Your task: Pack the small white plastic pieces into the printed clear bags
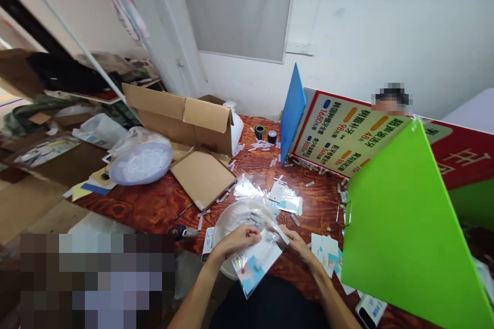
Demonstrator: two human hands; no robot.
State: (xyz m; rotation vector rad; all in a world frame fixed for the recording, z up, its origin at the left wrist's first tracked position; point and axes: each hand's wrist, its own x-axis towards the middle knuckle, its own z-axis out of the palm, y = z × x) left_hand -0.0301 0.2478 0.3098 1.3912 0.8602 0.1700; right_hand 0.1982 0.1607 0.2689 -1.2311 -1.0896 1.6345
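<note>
In front of my body, my left hand (240, 239) pinches the upper edge of a clear plastic bag (255, 266) with a white and blue printed card in it. My right hand (296, 244) is closed around a small whitish strip (278, 232) beside the bag's mouth; its exact kind is too small to tell. Under both hands stands a round pale basin (224, 221) holding several small white pieces. Just beyond it lie shiny clear bags (247, 187) and a stack of printed cards (287, 199). More cards (326, 252) rest to the right of my right hand.
A green board (397, 226), a blue panel (293, 113) and a printed sign (335, 128) stand at the right. Leftward are a cardboard box (177, 118), a flat carton (203, 177) and a lilac basin (116, 172). Tape rolls (260, 131) sit at the back. Someone's head shows behind the sign.
</note>
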